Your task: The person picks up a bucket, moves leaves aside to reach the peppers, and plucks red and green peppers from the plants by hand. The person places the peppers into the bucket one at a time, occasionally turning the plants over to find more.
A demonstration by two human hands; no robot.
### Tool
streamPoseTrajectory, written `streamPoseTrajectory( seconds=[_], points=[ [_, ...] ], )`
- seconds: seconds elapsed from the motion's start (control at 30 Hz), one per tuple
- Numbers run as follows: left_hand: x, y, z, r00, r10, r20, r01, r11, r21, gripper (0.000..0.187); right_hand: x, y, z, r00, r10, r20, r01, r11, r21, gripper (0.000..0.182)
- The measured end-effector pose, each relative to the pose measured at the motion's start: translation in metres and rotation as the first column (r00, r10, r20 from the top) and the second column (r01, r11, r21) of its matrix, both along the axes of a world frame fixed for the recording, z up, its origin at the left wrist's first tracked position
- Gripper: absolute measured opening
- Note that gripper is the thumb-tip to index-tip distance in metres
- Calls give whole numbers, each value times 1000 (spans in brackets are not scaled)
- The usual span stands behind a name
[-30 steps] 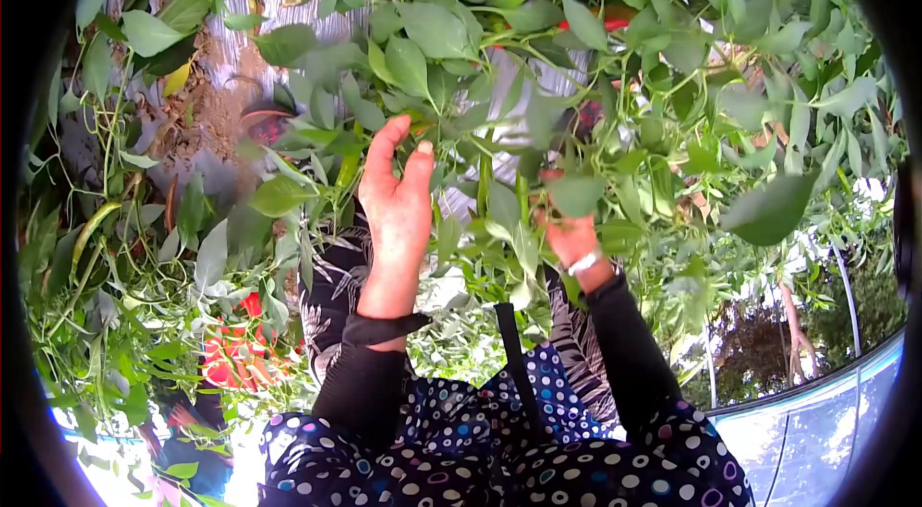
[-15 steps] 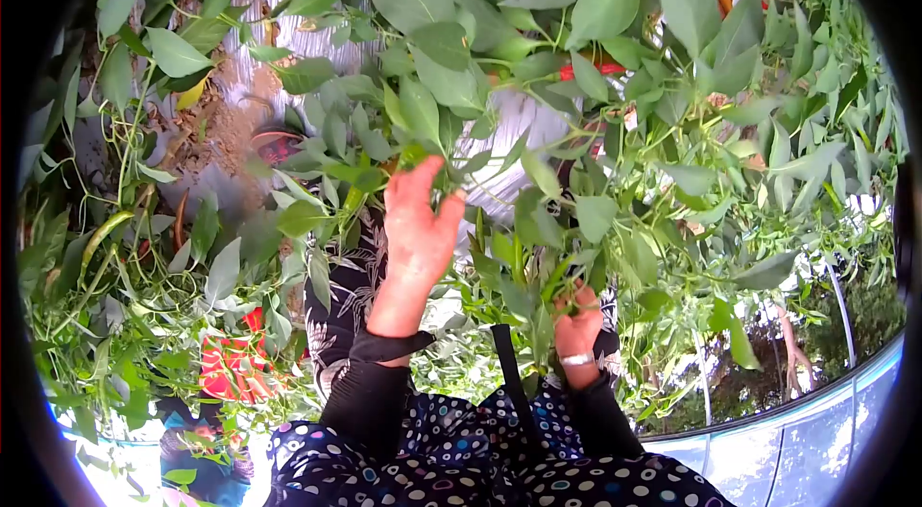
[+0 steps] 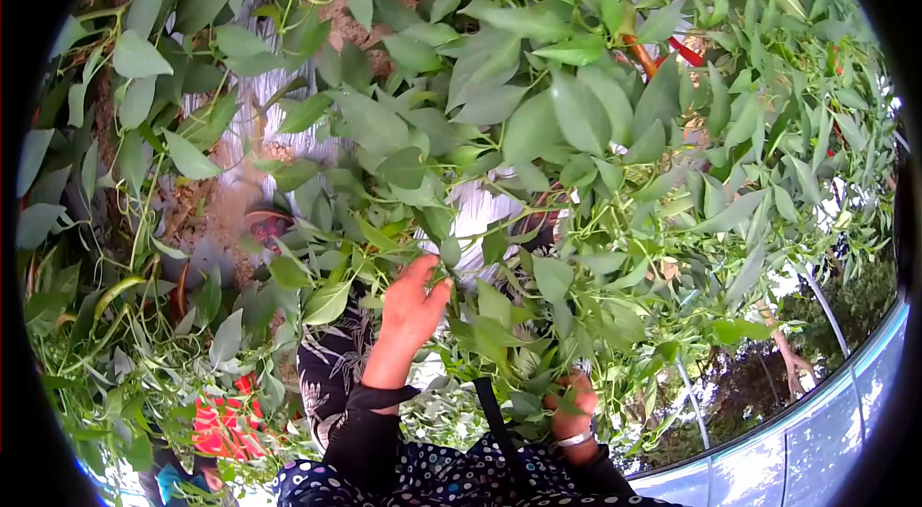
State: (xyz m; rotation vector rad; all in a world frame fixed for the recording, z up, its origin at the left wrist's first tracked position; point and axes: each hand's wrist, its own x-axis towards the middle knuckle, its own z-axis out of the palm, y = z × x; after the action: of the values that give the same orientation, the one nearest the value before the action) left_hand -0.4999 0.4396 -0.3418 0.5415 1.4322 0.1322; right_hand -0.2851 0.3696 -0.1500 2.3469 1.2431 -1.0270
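My left hand [image 3: 411,310] reaches up into leafy pepper plants [image 3: 538,123], its thumb and fingers apart near the stems. The fingertips are partly behind leaves, and nothing shows between them. Lower and to the right, my right hand [image 3: 576,406], with a pale band at the wrist, is curled in among leaves. What it holds, if anything, is hidden by the foliage. A red pepper [image 3: 686,52] and an orange-brown pepper [image 3: 638,56] hang at the upper right. At the left hangs a yellow-green pepper [image 3: 117,294].
Pale plastic sheeting [image 3: 475,219] and brown soil [image 3: 197,214] show between the plants. Red patterned cloth [image 3: 227,425] is at the lower left. A blue-edged sheet [image 3: 797,440] curves along the lower right, near thin pale poles [image 3: 826,310].
Both hands now appear lower in view, and the plants have shifted downward with them. My left hand still has thumb and fingers apart; my right hand remains curled, more covered by leaves.
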Motion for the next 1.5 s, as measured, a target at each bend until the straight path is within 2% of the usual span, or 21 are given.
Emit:
streamPoseTrajectory(
  seconds=[0.1, 0.23, 0.33, 0.37, 0.4, 0.43, 0.47, 0.6, 0.63, 0.73, 0.8, 0.97, 1.1, 1.17, 1.23, 1.27, 1.3, 1.37, 1.4, 1.43, 1.5],
  points=[
    [1, 4, -3, 1000, 18, 15, -18, 999, 28, 38, -23, -35, 26, 981, 172, -92, -183, 975, -126, 18],
    [-1, 1, -4, 998, 58, 23, -59, 997, 45, 38, -43, -31, 30, 954, -29, -298, -14, 990, -143, 17],
    [1, -1, -2, 993, -71, 100, 68, 997, 33, 38, -52, 72, 0, 881, 40, -472, -6, 997, 73, 10],
    [4, -8, -2, 993, -67, 94, 65, 997, 30, 38, -51, 100, -10, 838, 50, -543, -6, 996, 83, 9],
    [9, -17, -3, 986, -80, 147, 64, 992, 111, 38, -63, 121, -21, 654, -320, -685, 372, 925, -77, 9],
    [12, -24, -4, 975, -96, 198, 57, 980, 193, 38, -71, 155, -41, 575, -221, -788, 328, 944, -26, 10],
    [11, -13, -3, 923, -202, 329, 185, 979, 81, 39, -81, 180, -60, 465, -291, -836, 387, 916, -104, 10],
    [14, -22, -6, 945, -202, 257, 169, 975, 144, 36, -126, 279, -182, 718, 48, -695, 132, 970, 203, 13],
    [13, -21, -7, 973, -76, 219, 42, 987, 155, 35, -126, 294, -231, 681, 239, -692, 95, 909, 407, 11],
    [6, -15, -6, 984, 89, 152, -106, 989, 106, 34, -119, 309, -297, 791, 286, -541, -49, 911, 410, 12],
    [-1, -8, -5, 992, 109, 65, -114, 990, 83, 33, -115, 299, -310, 817, 530, -226, -377, 789, 485, 16],
    [-7, -9, -6, 973, 226, 52, -231, 966, 116, 35, -115, 278, -318, 814, 506, -286, -367, 829, 423, 19],
    [-12, -4, -1, 976, 213, 44, -215, 975, 52, 35, -149, 299, -336, 698, 660, -278, -307, 627, 716, 18],
    [-12, -4, 0, 967, 252, 40, -255, 963, 85, 34, -172, 310, -360, 734, 636, -239, -434, 710, 555, 31],
    [-15, -2, 0, 982, 187, 19, -188, 975, 121, 34, -197, 313, -375, 541, 834, 106, -767, 438, 470, 39],
    [-16, -2, 1, 976, 215, 34, -218, 970, 110, 35, -206, 316, -380, 596, 802, 22, -751, 548, 369, 44],
    [-16, -2, 1, 969, 243, 51, -247, 964, 97, 36, -206, 313, -409, 612, 789, 54, -703, 512, 494, 46],
    [-19, 0, 2, 968, 248, 21, -249, 959, 137, 36, -211, 316, -427, 562, 817, 130, -771, 461, 440, 48],
    [-23, 5, 6, 972, 235, 15, -235, 962, 142, 35, -200, 318, -481, 427, 885, 183, -856, 331, 398, 43],
    [-25, 7, 6, 975, 221, 11, -220, 964, 150, 35, -208, 309, -447, 720, 692, 46, -645, 643, 414, 33],
    [-28, 2, 3, 965, 261, 6, -258, 950, 178, 35, -195, 318, -450, 598, 799, -57, -709, 561, 427, 31]
  ],
)
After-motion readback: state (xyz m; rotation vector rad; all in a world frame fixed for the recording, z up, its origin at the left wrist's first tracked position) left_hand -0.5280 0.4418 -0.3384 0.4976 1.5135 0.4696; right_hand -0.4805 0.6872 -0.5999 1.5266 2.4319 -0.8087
